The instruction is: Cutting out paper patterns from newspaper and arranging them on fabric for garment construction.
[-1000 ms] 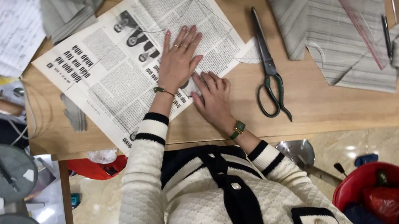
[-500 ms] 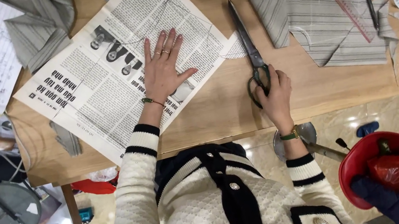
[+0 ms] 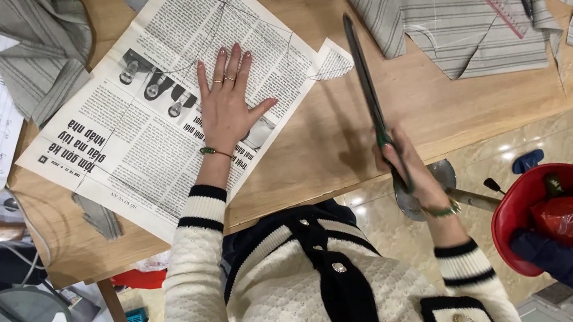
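A wooden worktable [image 3: 314, 141] carries everything. The right hand [image 3: 406, 165] is clenched on the handles of long scissors [image 3: 367, 87], lifted over the near edge. The left hand [image 3: 227, 101] lies flat, fingers spread, on a newspaper sheet [image 3: 144, 130]. Striped grey fabric [image 3: 430, 0] lies beyond.

grey striped fabric [image 3: 430, 0], red basin [image 3: 521, 212]

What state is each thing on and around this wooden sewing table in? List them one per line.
Printed newspaper sheet: flat, pinned by left hand.
Long steel scissors: lifted, blades closed, gripped by right hand.
Striped grey fabric piece: spread flat, cut-edged.
Red plastic bin: open, filled.
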